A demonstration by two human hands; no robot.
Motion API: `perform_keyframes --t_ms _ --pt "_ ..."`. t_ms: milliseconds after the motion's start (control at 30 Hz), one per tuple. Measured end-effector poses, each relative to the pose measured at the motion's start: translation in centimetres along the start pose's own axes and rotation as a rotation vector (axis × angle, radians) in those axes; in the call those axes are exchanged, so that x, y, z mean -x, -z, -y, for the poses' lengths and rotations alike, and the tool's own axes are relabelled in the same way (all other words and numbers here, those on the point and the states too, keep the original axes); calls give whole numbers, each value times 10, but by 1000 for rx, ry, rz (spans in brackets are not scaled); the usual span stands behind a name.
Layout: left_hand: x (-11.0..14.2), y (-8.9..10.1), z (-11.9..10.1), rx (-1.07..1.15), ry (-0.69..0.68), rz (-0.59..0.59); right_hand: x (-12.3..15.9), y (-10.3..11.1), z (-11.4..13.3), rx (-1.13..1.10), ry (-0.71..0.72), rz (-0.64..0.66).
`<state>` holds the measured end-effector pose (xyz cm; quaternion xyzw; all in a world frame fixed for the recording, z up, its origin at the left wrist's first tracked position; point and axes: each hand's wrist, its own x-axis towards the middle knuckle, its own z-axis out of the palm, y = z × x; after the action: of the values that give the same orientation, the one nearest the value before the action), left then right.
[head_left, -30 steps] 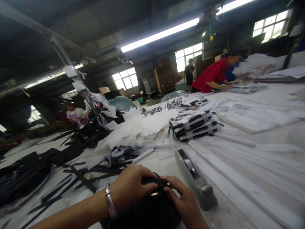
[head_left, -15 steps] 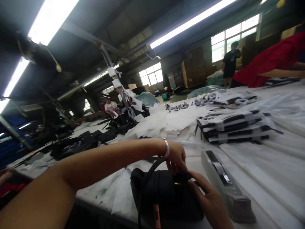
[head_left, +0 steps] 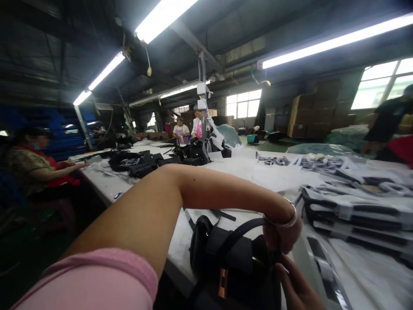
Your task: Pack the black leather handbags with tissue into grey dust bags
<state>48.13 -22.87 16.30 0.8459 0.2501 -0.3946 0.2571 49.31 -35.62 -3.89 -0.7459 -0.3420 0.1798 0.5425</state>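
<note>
We cannot tell whether our curled left hand (head_left: 284, 236) and cropped right hand (head_left: 297, 282) grip the glossy-black handbag (head_left: 237, 255) at its three o'clock.

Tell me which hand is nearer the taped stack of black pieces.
Left. The left hand is just left of the taped stack; the right hand sits lower in view, farther away.

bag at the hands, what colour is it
The bag is mostly black, seen best in the head view.
</note>
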Motion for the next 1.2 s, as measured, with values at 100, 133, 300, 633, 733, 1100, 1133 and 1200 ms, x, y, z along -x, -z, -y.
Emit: perform_keyframes --t_ms 100,133,300,633,733,1100,1133,1200 --pt "4 -2 12 -23 -39 -22 -2 1 0 -8 -20 -7" --pt "6 -3 16 -21 -58 -36 -2 1 0 -18 -19 -14" --pt "27 -7 29 -27 -183 -168 -1 -1 0 -11 40 -72" --pt "41 -35 61 -181 -335 -505 25 -19 27 -120 300 -187" --pt "44 -47 73 -173 -340 -548 33 -25 30 -115 366 -235" --pt "48 -70 64 -179 -355 -620 47 -33 21 -76 588 -371" --pt "47 -71 63 -192 -355 -621 48 -33 22 -78 579 -367" --pt "46 -74 62 -252 -354 -635 49 -33 22 -80 560 -351"
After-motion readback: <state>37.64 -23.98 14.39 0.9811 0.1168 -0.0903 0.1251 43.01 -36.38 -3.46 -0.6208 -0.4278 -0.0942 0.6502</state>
